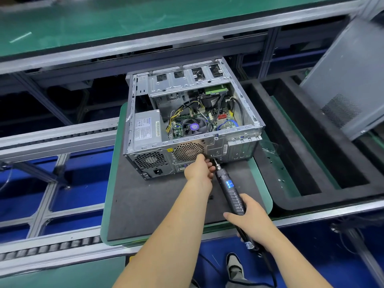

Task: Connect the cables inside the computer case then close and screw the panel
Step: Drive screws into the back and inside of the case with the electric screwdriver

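While the computer case (193, 121) lies on its side with its open face up on the dark mat of a green-edged pallet (116, 204), the head view shows both hands working at its rear wall, nearest the person. The right hand (249, 217) is wrapped round the grip of a black electric screwdriver (229, 190), angled up and away so its bit meets the rear plate just right of the round fan grille (188, 151). The left hand (200, 169) reaches to the same spot; its fingers (209, 163) are curled close beside the bit tip, probably steadying a screw or the bit, though whether they pinch anything is hidden.

Inside the case, the cables (216, 113), the motherboard with its cooler fan (194, 126) and the power supply (146, 127) remain exposed. The grey side panel (351, 80) stands tilted well apart at the right, not yet fitted. Judging by this, closing is still ahead, and the screw being driven likely belongs to the rear plate. Small loose screws (280, 180) lie on the black foam tray (301, 142) to the right, within reach.
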